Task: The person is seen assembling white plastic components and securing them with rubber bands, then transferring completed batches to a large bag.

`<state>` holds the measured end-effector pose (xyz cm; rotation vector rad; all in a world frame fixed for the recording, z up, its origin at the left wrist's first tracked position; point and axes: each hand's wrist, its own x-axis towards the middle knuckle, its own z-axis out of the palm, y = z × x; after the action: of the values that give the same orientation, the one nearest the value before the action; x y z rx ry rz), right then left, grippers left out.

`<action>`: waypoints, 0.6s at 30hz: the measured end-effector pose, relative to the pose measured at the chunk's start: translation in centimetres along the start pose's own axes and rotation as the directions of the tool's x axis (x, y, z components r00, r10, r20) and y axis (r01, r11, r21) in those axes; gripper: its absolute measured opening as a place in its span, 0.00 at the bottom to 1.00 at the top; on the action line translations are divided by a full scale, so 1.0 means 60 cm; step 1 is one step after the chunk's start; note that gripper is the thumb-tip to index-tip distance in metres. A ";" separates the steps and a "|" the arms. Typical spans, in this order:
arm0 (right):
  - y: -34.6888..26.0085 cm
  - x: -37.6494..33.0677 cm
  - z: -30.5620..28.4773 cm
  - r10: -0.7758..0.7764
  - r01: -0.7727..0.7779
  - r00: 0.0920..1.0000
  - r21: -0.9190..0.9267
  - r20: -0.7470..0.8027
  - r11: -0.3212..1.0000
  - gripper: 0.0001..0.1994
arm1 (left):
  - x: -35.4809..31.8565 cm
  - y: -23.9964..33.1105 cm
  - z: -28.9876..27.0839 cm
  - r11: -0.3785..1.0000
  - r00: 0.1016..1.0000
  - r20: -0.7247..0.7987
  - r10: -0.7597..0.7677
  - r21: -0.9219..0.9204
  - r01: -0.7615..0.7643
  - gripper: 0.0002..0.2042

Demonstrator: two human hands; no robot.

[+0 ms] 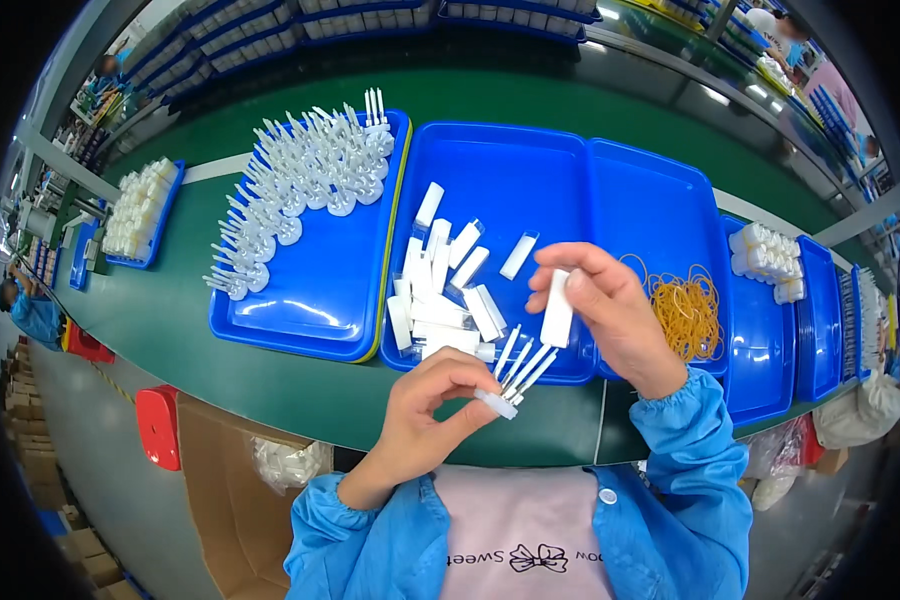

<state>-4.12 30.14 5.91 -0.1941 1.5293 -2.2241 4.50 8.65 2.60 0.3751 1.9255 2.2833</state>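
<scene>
Two hands are engaged above the belt: a three-pronged white plastic piece [515, 375] is pinched at its base by the left hand [432, 400], and a white sleeve [558, 310] is gripped by the right hand [610, 315]. Prongs should be aligned squarely with the sleeve's mouth, over the middle blue tray [510, 160], without forcing.

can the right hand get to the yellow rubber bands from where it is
Probably yes: the rubber bands lie loose in the blue tray just beside the right hand, nothing between them, though that hand already holds a white cap.
</scene>
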 end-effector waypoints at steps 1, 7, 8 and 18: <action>0.000 -0.002 -0.008 -0.044 0.043 0.999 -0.071 -0.011 0.997 0.12 | 0.000 0.003 -0.001 0.998 1.000 0.004 0.019 0.054 -0.019 0.08; 0.010 -0.006 -0.034 -0.100 0.105 0.994 -0.136 0.046 0.985 0.11 | 0.008 0.014 -0.006 0.942 0.992 0.091 0.088 0.316 -0.112 0.08; 0.009 -0.006 -0.036 -0.081 0.088 0.995 -0.141 0.053 0.986 0.11 | 0.010 0.017 -0.007 0.937 0.988 0.125 0.085 0.328 -0.122 0.08; -0.007 -0.016 -0.031 -0.053 0.059 0.998 -0.203 0.033 0.977 0.11 | 0.007 0.011 -0.003 0.963 0.994 0.070 0.083 0.249 -0.098 0.07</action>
<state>-4.03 32.24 5.68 -0.3320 1.7561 -2.0952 4.08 8.49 3.27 0.5626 2.2176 2.0538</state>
